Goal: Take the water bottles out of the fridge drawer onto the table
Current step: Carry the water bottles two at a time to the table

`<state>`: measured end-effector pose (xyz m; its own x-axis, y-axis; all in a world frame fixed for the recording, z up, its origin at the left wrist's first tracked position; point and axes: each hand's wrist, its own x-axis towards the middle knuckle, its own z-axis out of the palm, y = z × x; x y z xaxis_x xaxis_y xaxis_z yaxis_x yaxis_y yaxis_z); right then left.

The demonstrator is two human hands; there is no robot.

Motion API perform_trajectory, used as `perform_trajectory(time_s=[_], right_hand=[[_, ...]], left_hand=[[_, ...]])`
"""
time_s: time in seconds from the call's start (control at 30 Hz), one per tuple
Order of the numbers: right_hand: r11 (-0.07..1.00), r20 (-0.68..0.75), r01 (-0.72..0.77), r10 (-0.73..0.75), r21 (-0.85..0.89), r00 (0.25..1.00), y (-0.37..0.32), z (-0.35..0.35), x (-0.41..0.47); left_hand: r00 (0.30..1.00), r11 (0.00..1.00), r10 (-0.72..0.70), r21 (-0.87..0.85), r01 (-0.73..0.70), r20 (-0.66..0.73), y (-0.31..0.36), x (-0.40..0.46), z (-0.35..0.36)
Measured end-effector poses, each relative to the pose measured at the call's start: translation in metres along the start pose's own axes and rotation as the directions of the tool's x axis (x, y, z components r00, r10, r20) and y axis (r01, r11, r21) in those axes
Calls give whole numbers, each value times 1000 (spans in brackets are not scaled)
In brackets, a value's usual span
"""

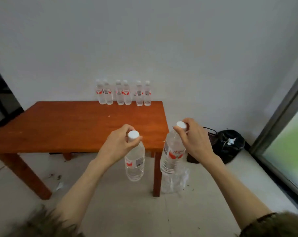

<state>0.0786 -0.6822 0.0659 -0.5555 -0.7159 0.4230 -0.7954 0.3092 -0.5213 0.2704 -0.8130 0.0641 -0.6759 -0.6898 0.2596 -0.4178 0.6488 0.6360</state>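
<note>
My left hand (118,146) grips a clear water bottle (134,165) by its white-capped neck; the bottle hangs in the air before the table's front edge. My right hand (195,139) holds a second water bottle (172,154) the same way, by the neck, tilted slightly, just off the table's front right corner. Several more bottles (124,93) with red-and-white labels stand upright in a row along the far edge of the brown wooden table (67,127), against the wall. The fridge drawer is not in view.
A black rubbish bag (228,144) and a dark basket sit on the floor right of the table. A glass door frame (281,120) runs along the right side. Bits of litter lie on the tiled floor (127,211) under the table. A dark object stands at the far left.
</note>
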Motion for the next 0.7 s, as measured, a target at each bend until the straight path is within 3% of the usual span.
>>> perform_trajectory(time_s=[0.43,0.7], right_hand=[[996,146,93,-93,3,985,-30,206,241],[990,291,140,-138,13,947,-62,317,385]], left_hand=[[959,965,-261,1,262,-114,-180,206,-46],[931,938,-344,0,347,-122,-281,335,-80]])
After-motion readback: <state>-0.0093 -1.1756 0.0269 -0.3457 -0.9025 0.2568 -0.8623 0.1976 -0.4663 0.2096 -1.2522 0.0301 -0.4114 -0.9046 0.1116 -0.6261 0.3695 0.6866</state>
